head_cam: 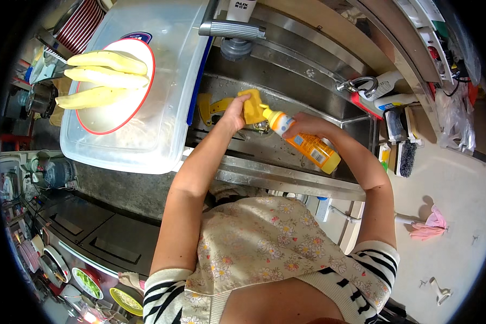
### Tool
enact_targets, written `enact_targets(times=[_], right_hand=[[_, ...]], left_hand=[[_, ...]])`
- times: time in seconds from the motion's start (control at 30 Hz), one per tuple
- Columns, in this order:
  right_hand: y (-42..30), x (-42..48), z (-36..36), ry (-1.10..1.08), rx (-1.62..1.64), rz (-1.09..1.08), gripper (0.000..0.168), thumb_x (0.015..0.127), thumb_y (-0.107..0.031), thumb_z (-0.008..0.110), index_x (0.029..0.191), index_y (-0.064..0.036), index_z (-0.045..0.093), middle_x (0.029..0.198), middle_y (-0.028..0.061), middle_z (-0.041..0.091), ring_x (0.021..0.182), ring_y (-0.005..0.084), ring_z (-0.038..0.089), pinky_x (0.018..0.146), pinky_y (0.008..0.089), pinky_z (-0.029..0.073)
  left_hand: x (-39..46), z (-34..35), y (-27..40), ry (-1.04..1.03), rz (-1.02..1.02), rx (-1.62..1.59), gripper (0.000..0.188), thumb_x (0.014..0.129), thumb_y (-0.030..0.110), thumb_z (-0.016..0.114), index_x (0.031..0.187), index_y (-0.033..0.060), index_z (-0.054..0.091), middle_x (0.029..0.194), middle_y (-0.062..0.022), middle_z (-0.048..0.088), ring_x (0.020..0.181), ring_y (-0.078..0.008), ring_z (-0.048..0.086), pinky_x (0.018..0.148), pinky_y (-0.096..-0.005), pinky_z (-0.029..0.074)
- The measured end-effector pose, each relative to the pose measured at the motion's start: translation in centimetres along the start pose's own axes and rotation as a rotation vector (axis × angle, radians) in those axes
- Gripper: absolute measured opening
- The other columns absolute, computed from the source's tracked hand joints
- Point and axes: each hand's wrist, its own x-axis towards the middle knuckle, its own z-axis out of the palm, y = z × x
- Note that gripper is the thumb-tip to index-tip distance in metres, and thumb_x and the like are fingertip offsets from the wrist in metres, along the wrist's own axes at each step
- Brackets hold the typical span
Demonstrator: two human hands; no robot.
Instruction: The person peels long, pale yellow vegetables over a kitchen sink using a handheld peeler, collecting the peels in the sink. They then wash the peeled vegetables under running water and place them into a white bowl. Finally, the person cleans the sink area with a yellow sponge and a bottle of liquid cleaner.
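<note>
Over the stainless-steel sink (297, 97), my left hand (235, 113) grips a yellow sponge (252, 108) by its left side. My right hand (303, 124) is wrapped around a yellow-and-orange squeeze bottle (314, 150) of what looks like dish soap. The bottle is tilted, its nozzle pointing left at the sponge, close to its right edge. Whether the nozzle touches the sponge, I cannot tell. Below the sponge, the drain strainer (261, 127) partly shows. Yellow pieces (210, 107), hard to identify, lie in the sink left of my left hand.
Left of the sink stands a translucent lidded plastic box (158, 150). On it sits a red-rimmed white plate (105, 121) with three long, pale-yellow, peeled-looking pieces of produce (105, 77). A faucet (233, 30) overhangs the sink's back. Brushes (406, 158) hang at right.
</note>
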Motion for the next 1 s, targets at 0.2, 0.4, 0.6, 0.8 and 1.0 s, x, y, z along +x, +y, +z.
enact_targets(times=[0.2, 0.4, 0.6, 0.8, 1.0], right_hand=[[0.8, 0.3, 0.1, -0.014, 0.044, -0.016, 0.044, 0.061, -0.029, 0.069, 0.091, 0.0, 0.054, 0.079, 0.0091, 0.058, 0.07, 0.0168, 0.056, 0.06, 0.0287, 0.043], [2.2, 0.7, 0.3, -0.074, 0.002, -0.189, 0.044, 0.062, -0.029, 0.069, 0.094, -0.003, 0.053, 0.083, 0.0064, 0.057, 0.076, 0.0148, 0.054, 0.067, 0.0269, 0.042], [3.4, 0.8, -3.0, 0.345, 0.332, -0.586, 0.039, 0.066, -0.026, 0.069, 0.096, -0.008, 0.051, 0.085, 0.0037, 0.057, 0.076, 0.0141, 0.055, 0.07, 0.0284, 0.044], [1.7, 0.3, -11.2, 0.897, 0.441, -0.692, 0.04, 0.068, -0.022, 0.069, 0.098, -0.005, 0.049, 0.089, 0.005, 0.056, 0.081, 0.0141, 0.055, 0.071, 0.0275, 0.045], [1.9, 3.6, -15.7, 1.17, 0.601, -0.944, 0.045, 0.066, -0.018, 0.071, 0.099, -0.002, 0.046, 0.091, 0.007, 0.056, 0.082, 0.0163, 0.055, 0.071, 0.0285, 0.045]], left_hand=[[0.5, 0.2, 0.0, -0.008, -0.001, -0.004, 0.032, 0.083, 0.026, 0.047, 0.106, 0.0038, 0.048, 0.104, -0.0111, 0.054, 0.095, -0.0257, 0.053, 0.085, -0.0407, 0.041], [0.6, 0.6, -0.4, 0.024, 0.125, 0.099, 0.029, 0.077, 0.009, 0.056, 0.103, 0.0019, 0.048, 0.101, -0.0119, 0.055, 0.091, -0.026, 0.055, 0.078, -0.0404, 0.046], [0.7, 1.6, -1.3, 0.225, 0.354, 0.242, 0.023, 0.079, 0.013, 0.056, 0.098, 0.0034, 0.047, 0.087, -0.0083, 0.054, 0.07, -0.0189, 0.053, 0.05, -0.0324, 0.044], [0.4, 0.6, 0.1, 0.327, 0.283, 0.374, 0.031, 0.085, 0.031, 0.047, 0.1, 0.0039, 0.047, 0.086, -0.0076, 0.053, 0.067, -0.0181, 0.05, 0.056, -0.0315, 0.043], [2.2, -1.9, 1.2, 0.418, 0.455, 0.533, 0.023, 0.075, 0.008, 0.054, 0.097, 0.004, 0.049, 0.078, -0.0088, 0.055, 0.069, -0.0195, 0.055, 0.058, -0.0326, 0.046]])
